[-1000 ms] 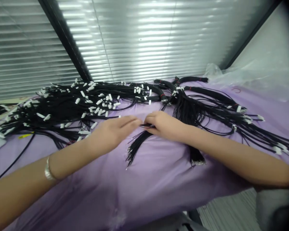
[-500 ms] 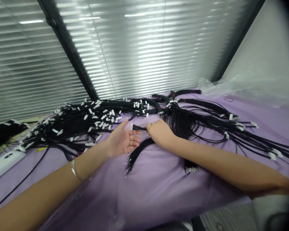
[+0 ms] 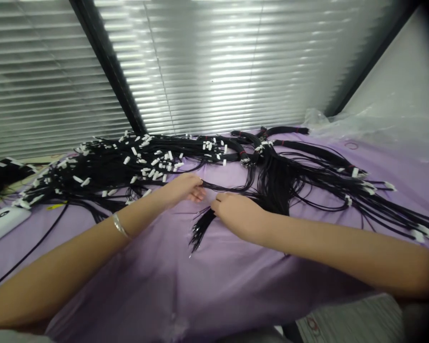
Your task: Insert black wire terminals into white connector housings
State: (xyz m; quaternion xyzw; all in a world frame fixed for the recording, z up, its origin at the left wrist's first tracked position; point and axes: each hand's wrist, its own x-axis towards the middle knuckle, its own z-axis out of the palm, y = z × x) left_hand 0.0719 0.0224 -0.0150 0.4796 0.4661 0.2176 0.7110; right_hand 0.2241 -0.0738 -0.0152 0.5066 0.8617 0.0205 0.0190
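My left hand (image 3: 186,187) is closed around several thin black cables (image 3: 226,189), which run from its fingers to the right across the purple cloth. Just right of it, my right hand (image 3: 238,213) lies over a bundle of black cables (image 3: 203,227), its fingers curled at the bundle's upper part. Loose ends with small silvery tips fan out below those fingers. Whatever lies under the right palm is hidden. Behind it, a thick hank of black cables (image 3: 275,186) spreads over the cloth.
On the left lies a large heap of black cables with white connectors (image 3: 103,166). A white device (image 3: 7,221) sits at the left edge. Red-tied cable bundles (image 3: 307,151) and clear plastic film (image 3: 372,128) are at the back right. Window blinds (image 3: 207,66) stand behind the purple cloth (image 3: 214,290).
My left hand has gone from open to closed on the thin cables that my right hand held. The right hand has moved down onto the bundle with silvery tips. The view has shifted slightly.
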